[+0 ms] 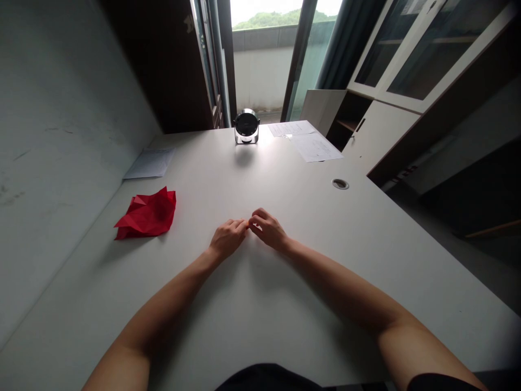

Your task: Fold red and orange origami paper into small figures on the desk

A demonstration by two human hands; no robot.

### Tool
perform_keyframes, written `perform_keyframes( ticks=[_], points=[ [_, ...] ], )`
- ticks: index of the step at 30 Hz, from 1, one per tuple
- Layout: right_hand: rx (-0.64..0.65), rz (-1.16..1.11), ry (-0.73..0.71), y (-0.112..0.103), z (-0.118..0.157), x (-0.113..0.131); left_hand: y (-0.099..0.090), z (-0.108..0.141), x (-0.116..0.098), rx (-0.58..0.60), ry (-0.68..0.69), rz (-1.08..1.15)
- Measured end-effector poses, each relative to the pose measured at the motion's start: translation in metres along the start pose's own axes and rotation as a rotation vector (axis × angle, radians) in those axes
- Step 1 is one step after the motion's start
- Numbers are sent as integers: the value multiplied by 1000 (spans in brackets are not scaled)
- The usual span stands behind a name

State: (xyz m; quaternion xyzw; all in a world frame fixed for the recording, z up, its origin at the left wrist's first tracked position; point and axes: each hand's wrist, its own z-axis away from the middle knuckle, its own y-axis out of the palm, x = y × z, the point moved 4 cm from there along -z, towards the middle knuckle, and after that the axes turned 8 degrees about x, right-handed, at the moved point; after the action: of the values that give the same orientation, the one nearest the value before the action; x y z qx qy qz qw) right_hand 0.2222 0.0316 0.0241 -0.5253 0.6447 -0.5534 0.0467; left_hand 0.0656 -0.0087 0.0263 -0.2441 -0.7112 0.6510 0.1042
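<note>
My left hand (229,238) and my right hand (268,229) meet over the middle of the white table (195,179), fingertips touching or nearly so. Both hands are closed, the fingers of each drawn together in a pinch. A tiny orange-red spot shows where the fingertips meet; whether it is a small object or just skin I cannot make out. Off to the left of my left hand lies a creased sheet of red paper (148,214), bent and standing up in places, with neither hand on it.
A round black device in a silver stand (246,126) stands at the table's far edge. White papers (313,146) lie at the back right, near a round cable hole (340,184). Another pale sheet (150,163) rests by the left wall (61,136). White cabinets (378,130) stand beyond on the right.
</note>
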Motion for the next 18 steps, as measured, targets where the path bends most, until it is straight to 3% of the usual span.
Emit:
perform_keyframes(
  ticks=[10,18],
  points=[
    [-25,-62,43,2,-1,-3,7,-5,0,-56,-106,-53],
    [-109,-134,311,8,1,-15,1,-4,8,-77,-186,48]
  ],
)
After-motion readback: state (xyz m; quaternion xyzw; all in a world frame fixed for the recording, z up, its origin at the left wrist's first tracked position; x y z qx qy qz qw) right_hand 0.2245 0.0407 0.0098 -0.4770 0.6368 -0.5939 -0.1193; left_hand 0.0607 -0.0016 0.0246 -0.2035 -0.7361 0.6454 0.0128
